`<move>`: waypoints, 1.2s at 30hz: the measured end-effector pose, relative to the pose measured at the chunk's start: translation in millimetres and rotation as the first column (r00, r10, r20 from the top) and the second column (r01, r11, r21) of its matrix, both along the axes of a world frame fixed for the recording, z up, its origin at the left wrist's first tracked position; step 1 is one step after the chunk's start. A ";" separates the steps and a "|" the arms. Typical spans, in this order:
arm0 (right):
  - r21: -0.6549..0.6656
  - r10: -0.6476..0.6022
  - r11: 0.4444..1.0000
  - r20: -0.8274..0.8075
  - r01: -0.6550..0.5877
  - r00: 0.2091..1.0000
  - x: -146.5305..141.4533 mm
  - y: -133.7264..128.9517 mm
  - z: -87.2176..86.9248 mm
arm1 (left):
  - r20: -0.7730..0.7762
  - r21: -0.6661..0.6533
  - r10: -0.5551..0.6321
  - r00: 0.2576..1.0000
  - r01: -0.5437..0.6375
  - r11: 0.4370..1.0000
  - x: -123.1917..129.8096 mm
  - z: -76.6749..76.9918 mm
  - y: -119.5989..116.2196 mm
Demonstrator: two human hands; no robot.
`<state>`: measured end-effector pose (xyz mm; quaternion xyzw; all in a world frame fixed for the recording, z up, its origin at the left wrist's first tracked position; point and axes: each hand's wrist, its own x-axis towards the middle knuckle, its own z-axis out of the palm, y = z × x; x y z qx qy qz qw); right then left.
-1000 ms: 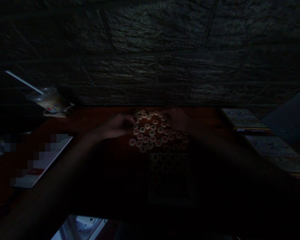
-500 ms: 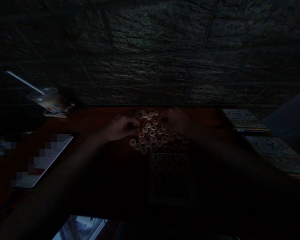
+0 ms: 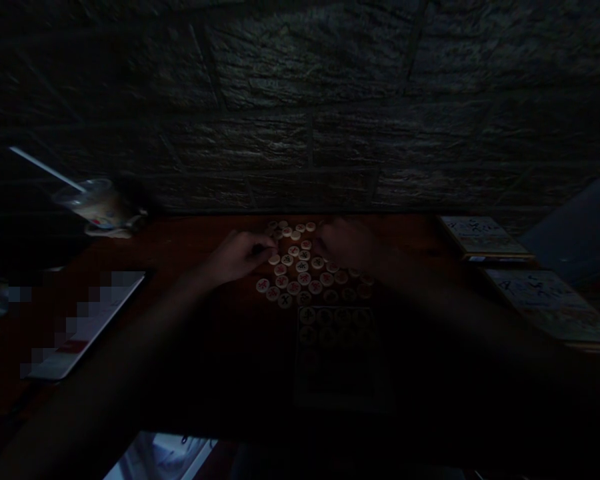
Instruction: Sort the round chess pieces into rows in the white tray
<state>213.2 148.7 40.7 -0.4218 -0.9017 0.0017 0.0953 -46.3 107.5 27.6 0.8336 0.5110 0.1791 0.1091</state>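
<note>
Many round pale pieces with red or dark characters, one red-marked piece (image 3: 303, 277) among them, lie loosely grouped on the dark reddish table (image 3: 180, 233). At the left edge of the group is my left hand (image 3: 243, 255), thumb and fingertips pinched together beside the pieces; what they hold, if anything, is too small to make out. My right hand (image 3: 346, 241) reaches over the right side of the group, its fingers curled and very dim. Nearer to me, a shadowed flat box (image 3: 343, 380) has rows of round pieces at its far end.
A cup with a straw (image 3: 97, 203) stands at the back left, near a flat light-coloured device (image 3: 95, 327). Two boxes lie at the right, one farther back (image 3: 485, 237) and one nearer (image 3: 550, 303). A brick wall (image 3: 280, 140) borders the table's far edge.
The view has shifted slightly. Near my left fingertips, a pale piece now shows on the table where the fingers were. My right hand stays over the right side of the group.
</note>
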 end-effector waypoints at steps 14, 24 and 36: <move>-0.089 -0.033 0.996 -0.123 0.022 0.992 9.7 18.9 -6.7 | 0.001 0.070 0.011 1.000 -0.012 0.997 4.7 4.6 -3.0; -0.123 -0.057 0.992 -0.251 0.027 0.966 10.2 14.7 -1.1 | 0.022 0.132 -0.030 0.999 0.027 0.991 6.7 1.1 -3.0; -0.091 -0.094 0.994 -0.409 0.062 0.908 39.7 -16.8 37.8 | 0.103 0.155 -0.109 0.989 0.093 0.984 20.3 -0.2 -10.7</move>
